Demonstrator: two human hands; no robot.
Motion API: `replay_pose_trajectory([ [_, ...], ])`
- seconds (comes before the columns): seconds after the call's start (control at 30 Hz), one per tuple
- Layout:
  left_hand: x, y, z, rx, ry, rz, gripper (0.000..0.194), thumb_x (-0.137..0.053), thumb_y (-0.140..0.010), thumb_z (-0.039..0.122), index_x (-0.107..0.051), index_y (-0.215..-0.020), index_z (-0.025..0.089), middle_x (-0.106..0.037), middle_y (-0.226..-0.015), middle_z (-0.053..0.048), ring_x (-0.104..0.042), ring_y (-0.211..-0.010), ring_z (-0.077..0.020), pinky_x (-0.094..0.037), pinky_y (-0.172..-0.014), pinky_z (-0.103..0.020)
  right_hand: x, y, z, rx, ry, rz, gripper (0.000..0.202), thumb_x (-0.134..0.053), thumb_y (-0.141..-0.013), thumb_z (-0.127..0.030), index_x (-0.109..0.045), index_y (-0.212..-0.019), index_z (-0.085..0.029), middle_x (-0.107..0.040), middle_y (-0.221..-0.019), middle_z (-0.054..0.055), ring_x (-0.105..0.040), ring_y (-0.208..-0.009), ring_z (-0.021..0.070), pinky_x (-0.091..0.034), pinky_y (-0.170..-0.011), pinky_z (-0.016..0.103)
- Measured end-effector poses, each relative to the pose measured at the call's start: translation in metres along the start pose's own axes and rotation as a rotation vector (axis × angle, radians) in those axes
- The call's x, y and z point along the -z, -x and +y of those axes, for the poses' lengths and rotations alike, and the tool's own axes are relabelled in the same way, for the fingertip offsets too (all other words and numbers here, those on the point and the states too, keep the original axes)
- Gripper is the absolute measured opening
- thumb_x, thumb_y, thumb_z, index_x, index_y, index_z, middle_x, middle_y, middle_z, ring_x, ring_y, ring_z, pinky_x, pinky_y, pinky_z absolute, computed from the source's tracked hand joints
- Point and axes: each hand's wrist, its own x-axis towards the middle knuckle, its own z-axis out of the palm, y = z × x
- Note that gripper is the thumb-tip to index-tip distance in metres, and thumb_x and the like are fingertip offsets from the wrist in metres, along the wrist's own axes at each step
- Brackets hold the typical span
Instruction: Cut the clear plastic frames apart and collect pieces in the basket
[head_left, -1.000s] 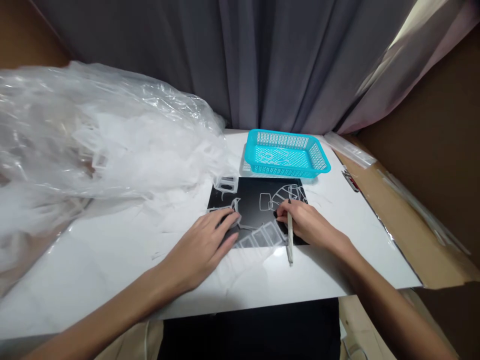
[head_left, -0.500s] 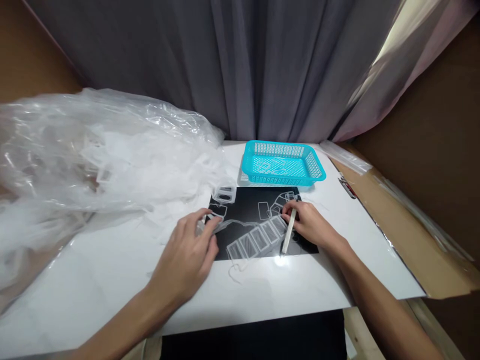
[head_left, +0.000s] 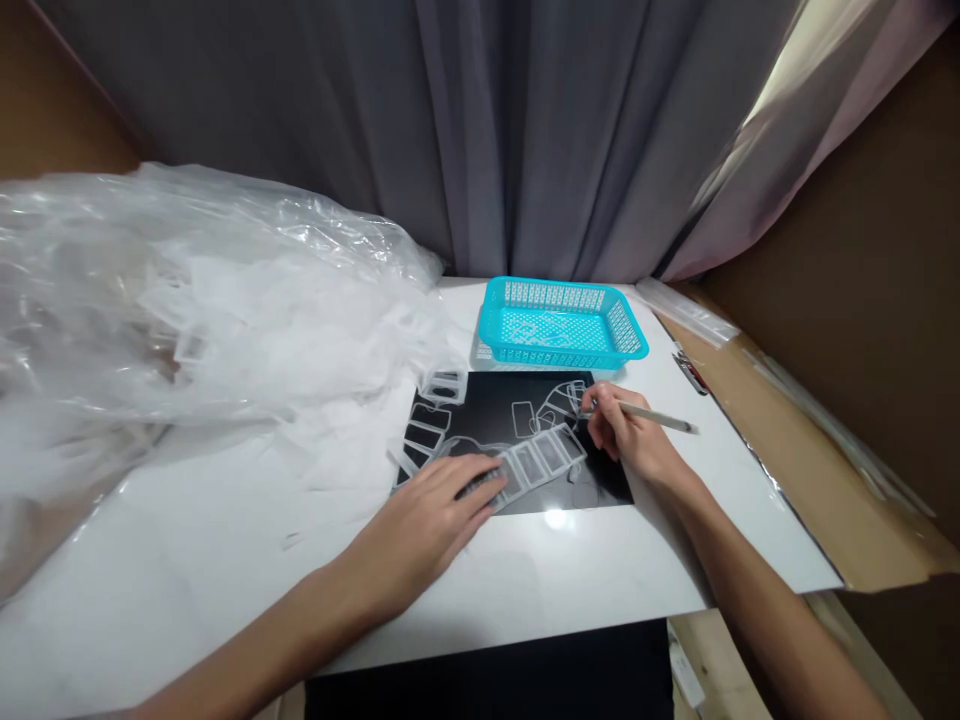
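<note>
A clear plastic strip of white-edged rectangular frames (head_left: 541,457) lies slantwise on the black mat (head_left: 491,405). My left hand (head_left: 431,515) lies over the strip's left end, fingers stretched out and resting on it; the thumb is hidden. Just right of the strip, my right hand (head_left: 626,430) is closed round a slender pale pen-like tool (head_left: 660,418), whose far end points right, away from the mat. More clear white-edged cut pieces (head_left: 427,430) sit along the mat's left edge. Others (head_left: 562,402) lie near its top right, close to my right fingertips.
A turquoise mesh basket (head_left: 562,355) with clear scraps inside stands behind the mat. On the left spreads a big heap of clear plastic bags (head_left: 285,300). A small red-and-silver tool (head_left: 690,373) lies by the brown cardboard (head_left: 795,470) at right.
My left hand has moved right, from the pieces at the mat's left edge onto the strip. The strip has shifted slightly right. The tool in my right hand has swung from pointing down to pointing right.
</note>
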Motion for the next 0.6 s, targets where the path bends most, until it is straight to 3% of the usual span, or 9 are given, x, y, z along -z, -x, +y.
replay_pose_trajectory([
  [0.1,0.006,0.005,0.007,-0.031,-0.03,0.011,0.026,-0.055,-0.113,0.026,-0.068,-0.134,0.017,-0.067,-0.142,-0.015,-0.064,-0.132,-0.0329,-0.057,-0.105,-0.049,0.002,0.002,-0.001,0.052,-0.002,0.013,0.06,-0.039,-0.113,-0.072,-0.072,-0.102,-0.023,-0.053,-0.058,-0.002,-0.049,-0.054,0.0175,-0.039,-0.058,0.034],
  [0.2,0.007,0.007,0.015,-0.039,-0.103,-0.013,0.018,-0.057,-0.111,0.023,-0.069,-0.123,0.016,-0.07,-0.121,-0.012,-0.066,-0.105,-0.0286,-0.054,-0.086,-0.042,0.004,0.004,-0.002,0.069,0.042,0.017,0.062,-0.039,-0.113,-0.071,-0.08,-0.114,-0.024,-0.051,-0.064,-0.001,-0.049,-0.061,0.0192,-0.043,-0.064,0.036],
  [0.27,0.008,0.006,0.016,-0.065,-0.154,-0.023,0.016,-0.054,-0.11,0.015,-0.069,-0.117,0.016,-0.07,-0.109,-0.009,-0.063,-0.093,-0.0244,-0.05,-0.081,-0.039,0.004,0.006,-0.003,0.026,0.031,-0.003,0.066,-0.038,-0.112,-0.074,-0.082,-0.118,-0.025,-0.058,-0.071,0.002,-0.057,-0.07,0.0218,-0.05,-0.069,0.037],
  [0.4,0.013,0.003,0.005,-0.178,-0.191,-0.051,0.027,-0.047,-0.108,0.001,-0.068,-0.113,0.018,-0.07,-0.106,-0.006,-0.062,-0.092,-0.0219,-0.048,-0.083,-0.036,0.005,0.009,-0.006,-0.01,-0.002,-0.027,0.067,-0.042,-0.11,-0.074,-0.085,-0.097,-0.023,-0.075,-0.093,0.01,-0.07,-0.098,0.0298,-0.058,-0.084,0.042],
  [0.6,0.021,0.003,-0.015,-0.236,-0.251,-0.03,0.034,-0.042,-0.106,-0.003,-0.067,-0.101,0.018,-0.066,-0.096,-0.005,-0.058,-0.086,-0.022,-0.045,-0.079,-0.036,0.004,0.01,-0.01,0.046,-0.069,-0.082,0.023,-0.059,-0.108,-0.049,-0.061,-0.112,-0.027,-0.061,-0.07,-0.004,-0.053,-0.063,0.0178,-0.039,-0.061,0.03],
])
